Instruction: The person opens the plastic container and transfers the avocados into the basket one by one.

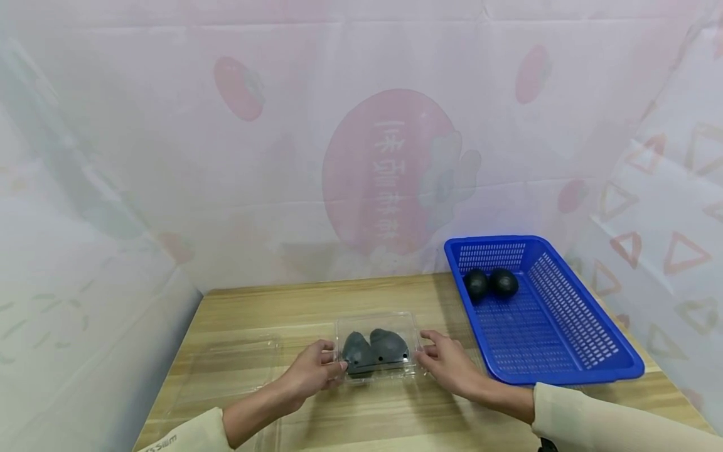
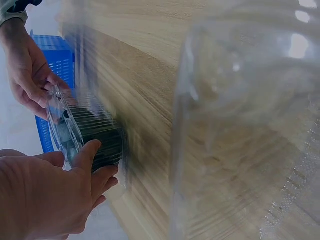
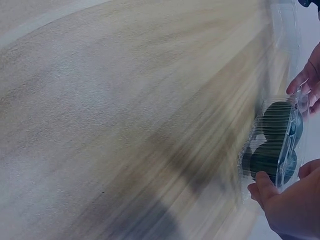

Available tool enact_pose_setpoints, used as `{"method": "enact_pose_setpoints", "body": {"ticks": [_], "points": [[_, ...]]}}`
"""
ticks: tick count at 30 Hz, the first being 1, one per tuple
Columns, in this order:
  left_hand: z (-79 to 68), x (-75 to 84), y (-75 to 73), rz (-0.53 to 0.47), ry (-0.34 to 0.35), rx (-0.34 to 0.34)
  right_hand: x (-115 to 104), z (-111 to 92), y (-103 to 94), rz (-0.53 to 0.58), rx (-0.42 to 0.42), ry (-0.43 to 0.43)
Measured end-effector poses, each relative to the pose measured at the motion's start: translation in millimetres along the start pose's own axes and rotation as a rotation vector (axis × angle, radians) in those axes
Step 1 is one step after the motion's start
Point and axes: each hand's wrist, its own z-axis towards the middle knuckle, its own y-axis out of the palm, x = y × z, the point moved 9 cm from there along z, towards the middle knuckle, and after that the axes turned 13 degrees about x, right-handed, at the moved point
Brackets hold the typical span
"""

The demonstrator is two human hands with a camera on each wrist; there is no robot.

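Note:
A clear plastic clamshell box (image 1: 361, 322) is in the middle of the head view, its lid lying over dark green, rounded fruits that look like avocados (image 1: 388, 345). My left hand (image 1: 312, 369) grips the box's left end, with the thumb on the near corner. At the right end, my right hand (image 1: 449, 365) pinches the edge between thumb and fingers. Ribbed walls of the box (image 2: 95, 120) show in the left wrist view, with the dark fruits behind them. The right wrist view shows the fruits (image 3: 276, 122) side by side inside. Whether the box touches the table cannot be told.
To the right stands a blue plastic basket (image 1: 565, 378) with two dark round fruits (image 1: 504, 283) in its far left corner. Another clear plastic container (image 1: 226, 370) lies on the wooden table (image 1: 316, 292) at left. Printed cloth (image 1: 271, 188) walls in the back and sides.

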Motion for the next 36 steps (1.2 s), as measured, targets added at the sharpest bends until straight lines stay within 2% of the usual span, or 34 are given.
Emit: {"method": "enact_pose_setpoints", "body": {"ticks": [12, 18, 25, 28, 31, 36], "points": [[-3.3, -1.5, 0.4, 0.025, 0.020, 0.019, 8.2, -2.1, 5.4, 0.013, -0.043, 0.001], [-3.4, -0.1, -1.6, 0.069, 0.033, 0.028, 11.8, -1.8, 6.5, 0.024, -0.060, -0.006], [-2.2, 4.1, -9.5, 0.206, 0.063, 0.043, 15.7, -3.1, 5.5, 0.062, -0.066, 0.023], [-1.3, 12.6, -15.6, 0.281, 0.111, 0.079, 16.3, -3.7, 4.4, 0.073, -0.068, 0.032], [-0.3, 26.4, -19.8, 0.352, 0.188, 0.120, 18.7, -4.8, 4.3, 0.067, -0.077, 0.038], [0.3, 56.7, -17.8, 0.500, 0.391, 0.167, 23.0, -8.5, 5.7, 0.124, -0.113, 0.065]]}}
